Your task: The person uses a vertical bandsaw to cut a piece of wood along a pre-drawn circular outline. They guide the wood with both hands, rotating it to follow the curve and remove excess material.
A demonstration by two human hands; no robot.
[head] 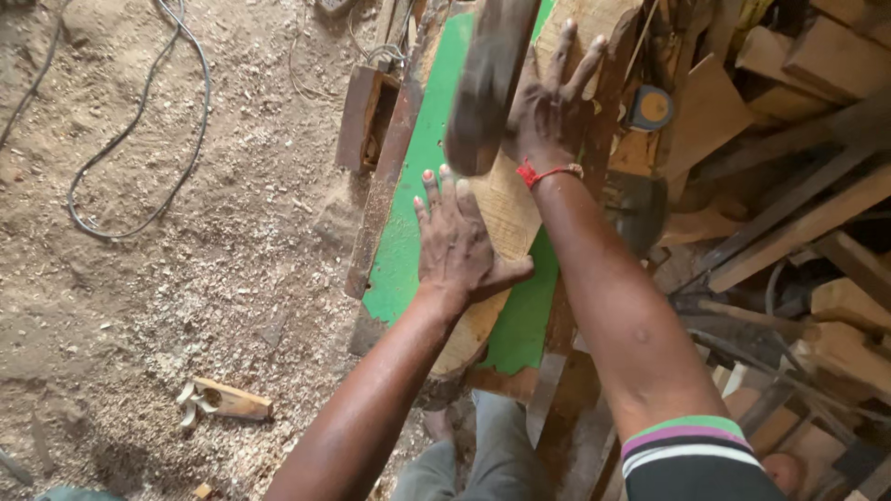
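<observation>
Left hand (458, 243) fingers together, flat, palm down on a pale wooden board (506, 218); right hand (549, 107) fingers spread wide, pressing its far end. Board lies lengthwise on the green table (408, 232), long axis pointing away. A blurred dark block (487, 83), possibly machine part, overhangs it.

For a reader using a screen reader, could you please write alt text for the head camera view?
Seen from above, a person's left hand and right hand press flat on a curved wooden piece lying on a green table. Sawdust and a cable cover the floor; wood offcuts pile up at right.

Red wrist thread (548, 173), striped sleeve (691, 445), grey trousers (483, 459)
</observation>
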